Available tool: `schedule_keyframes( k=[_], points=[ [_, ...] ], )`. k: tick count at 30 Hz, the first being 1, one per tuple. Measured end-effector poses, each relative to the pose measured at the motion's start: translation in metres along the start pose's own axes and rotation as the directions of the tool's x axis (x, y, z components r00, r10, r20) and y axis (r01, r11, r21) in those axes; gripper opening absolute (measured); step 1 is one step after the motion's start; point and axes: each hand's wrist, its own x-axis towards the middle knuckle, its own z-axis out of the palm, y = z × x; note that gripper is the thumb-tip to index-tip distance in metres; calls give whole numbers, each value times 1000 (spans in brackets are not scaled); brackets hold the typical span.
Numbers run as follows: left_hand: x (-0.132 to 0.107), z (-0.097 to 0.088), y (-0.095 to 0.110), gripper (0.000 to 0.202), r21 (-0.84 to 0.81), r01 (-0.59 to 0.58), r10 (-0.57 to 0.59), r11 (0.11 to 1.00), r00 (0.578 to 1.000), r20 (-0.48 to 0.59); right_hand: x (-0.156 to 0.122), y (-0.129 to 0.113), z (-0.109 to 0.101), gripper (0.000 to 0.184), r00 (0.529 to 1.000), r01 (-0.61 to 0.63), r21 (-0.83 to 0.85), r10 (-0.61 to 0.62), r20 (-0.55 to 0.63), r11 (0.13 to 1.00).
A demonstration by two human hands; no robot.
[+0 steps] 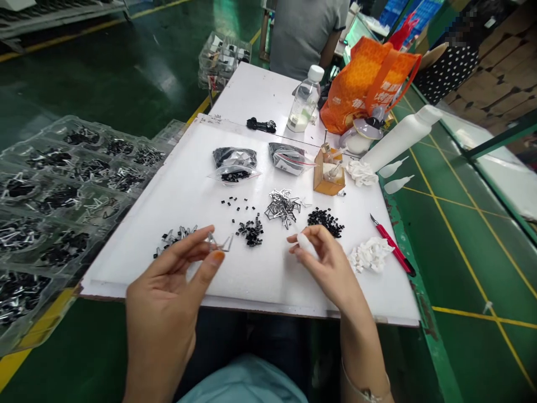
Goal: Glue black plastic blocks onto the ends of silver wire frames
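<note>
Here, a small bent metal clip [223, 243] sits pinched between thumb and forefinger of the left hand [176, 280], just above the white bench [260, 282]. The right hand [329, 268] is closed around a small white squeeze bottle [304, 244], near the clip but not touching it. It looks like a hold-and-dab step, and closing that gap calls for a steady pinch. Beyond lie black pieces [250, 231], loose metal clips [283, 207] and a red knife [392, 250].

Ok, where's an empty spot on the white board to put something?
Bare foam board lies along the near edge between the left hand and right hand, and at the left, beside the zip bags. The middle is crowded with metal clips and black parts.
</note>
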Motion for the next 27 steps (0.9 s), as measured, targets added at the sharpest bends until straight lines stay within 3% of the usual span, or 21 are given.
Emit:
schedule_keyframes(
  k=[2,4,8,12,20,27],
  points=[
    [4,-8,3,32,-39,6,-8,999,999,-54,8,-11,10,10,995,48,-261,-25,93,964],
    [5,-14,6,29,-68,39,-44,997,996,-76,14,-19,22,12,988,98,-401,-41,148,911],
    [2,-22,7,32,-106,85,-93,991,993,-70,23,-23,40,4,974,164,-461,-67,218,872],
    [1,-23,2,31,-118,159,-162,980,987,-20,26,-15,44,7,973,172,-500,-69,218,849],
    [-1,-16,4,34,-195,269,-260,943,963,71,23,-13,44,4,982,147,-416,-82,170,897],
    [1,-17,1,33,-173,299,-280,939,952,124,24,-6,36,10,998,28,-91,-22,58,995]
  ],
)
